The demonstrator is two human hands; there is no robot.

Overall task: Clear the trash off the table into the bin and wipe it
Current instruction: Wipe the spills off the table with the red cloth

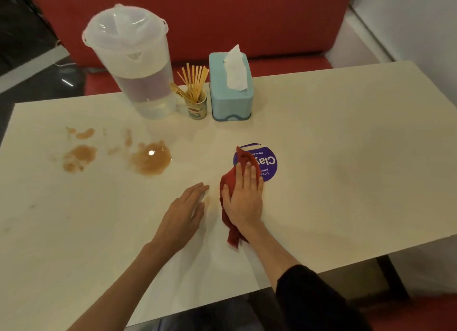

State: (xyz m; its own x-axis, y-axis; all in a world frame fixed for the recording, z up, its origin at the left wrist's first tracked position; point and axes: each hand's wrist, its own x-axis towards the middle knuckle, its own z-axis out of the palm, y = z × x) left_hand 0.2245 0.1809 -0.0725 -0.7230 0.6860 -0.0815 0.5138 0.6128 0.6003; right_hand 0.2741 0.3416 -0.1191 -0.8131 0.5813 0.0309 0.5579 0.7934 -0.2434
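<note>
A red cloth [231, 182] lies crumpled on the cream table [333, 182] near its middle. My right hand [243, 197] presses flat on the cloth with straight fingers. Part of the cloth covers the left edge of a round purple sticker [268, 162]. My left hand [185, 214] rests flat on the table just left of the cloth, fingers straight, holding nothing. Brown liquid spills [150, 159] spread over the left half of the table, with smaller splashes [79, 155] further left.
At the table's far edge stand a clear plastic pitcher [138, 71], a small cup of wooden sticks [196, 101] and a light blue tissue box [231, 93]. A red bench seat [197, 17] runs behind the table.
</note>
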